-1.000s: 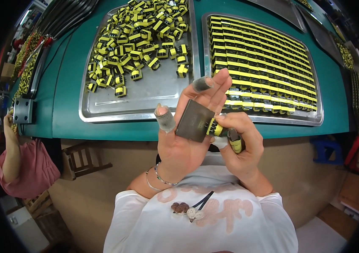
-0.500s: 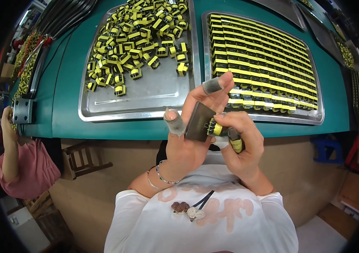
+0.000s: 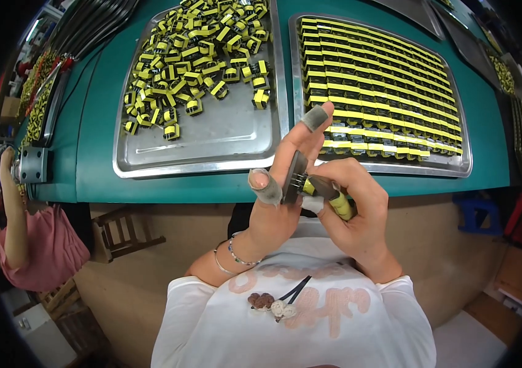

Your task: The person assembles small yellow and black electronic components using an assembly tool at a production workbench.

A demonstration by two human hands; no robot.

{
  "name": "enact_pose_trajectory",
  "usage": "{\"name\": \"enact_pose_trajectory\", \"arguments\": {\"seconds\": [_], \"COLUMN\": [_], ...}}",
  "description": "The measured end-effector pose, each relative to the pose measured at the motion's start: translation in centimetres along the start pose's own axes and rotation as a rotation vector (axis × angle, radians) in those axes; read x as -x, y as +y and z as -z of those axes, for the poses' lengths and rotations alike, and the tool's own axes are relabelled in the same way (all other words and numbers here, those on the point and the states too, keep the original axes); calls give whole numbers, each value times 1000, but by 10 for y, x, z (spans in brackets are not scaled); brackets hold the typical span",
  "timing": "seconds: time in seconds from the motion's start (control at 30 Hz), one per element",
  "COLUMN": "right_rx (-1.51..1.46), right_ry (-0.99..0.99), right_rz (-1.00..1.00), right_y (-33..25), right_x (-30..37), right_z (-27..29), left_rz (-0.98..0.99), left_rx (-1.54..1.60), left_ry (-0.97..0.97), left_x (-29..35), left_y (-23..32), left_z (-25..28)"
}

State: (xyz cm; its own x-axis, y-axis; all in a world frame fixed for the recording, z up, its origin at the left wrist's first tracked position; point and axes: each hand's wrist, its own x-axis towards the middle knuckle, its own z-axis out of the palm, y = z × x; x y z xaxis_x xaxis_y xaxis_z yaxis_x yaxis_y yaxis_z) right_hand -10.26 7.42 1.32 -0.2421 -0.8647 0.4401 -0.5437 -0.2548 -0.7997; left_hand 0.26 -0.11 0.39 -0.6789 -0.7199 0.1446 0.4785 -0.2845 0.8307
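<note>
My left hand (image 3: 273, 214) holds a dark flat plate (image 3: 296, 172), turned nearly edge-on, between its thumb and fingers. Grey wraps cover that thumb and one outstretched finger. Against the plate's right side, the pins of a small yellow-and-black transformer (image 3: 308, 186) point toward it; whether they touch cannot be made out. My right hand (image 3: 364, 205) is closed round a short tool with a yellow-wrapped handle (image 3: 340, 205), its dark end close to the transformer. The right fingers partly hide the transformer, so which of them grip it is unclear. White tape shows on the right thumb.
A metal tray (image 3: 187, 147) of loosely heaped transformers lies ahead on the green table (image 3: 98, 138). To its right, another tray (image 3: 466, 162) holds transformers in tight rows. A metal block fixture (image 3: 35, 164) stands at left, near another person's arm (image 3: 12, 208).
The plate has turned from showing its broad face to nearly edge-on. My right hand's tool has swung up, its dark end now beside the transformer.
</note>
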Motion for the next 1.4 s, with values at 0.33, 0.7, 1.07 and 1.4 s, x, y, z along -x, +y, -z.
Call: {"name": "enact_pose_trajectory", "arguments": {"seconds": [0.33, 0.7, 1.07, 1.4], "right_rx": [-44, -88, -19, 8], "right_ry": [-53, 45, 23, -37], "right_rz": [-6, 25, 51, 11], "right_y": [7, 7, 9, 3], "right_x": [-3, 1, 1, -2], "right_z": [3, -8, -8, -2], "left_rz": [36, -29, -6, -15], "left_rx": [-19, -90, -66, -92], "left_ry": [32, 15, 61, 42], "left_x": [1, 0, 1, 2], "left_y": [1, -2, -7, -8], "left_z": [-2, 0, 1, 0]}}
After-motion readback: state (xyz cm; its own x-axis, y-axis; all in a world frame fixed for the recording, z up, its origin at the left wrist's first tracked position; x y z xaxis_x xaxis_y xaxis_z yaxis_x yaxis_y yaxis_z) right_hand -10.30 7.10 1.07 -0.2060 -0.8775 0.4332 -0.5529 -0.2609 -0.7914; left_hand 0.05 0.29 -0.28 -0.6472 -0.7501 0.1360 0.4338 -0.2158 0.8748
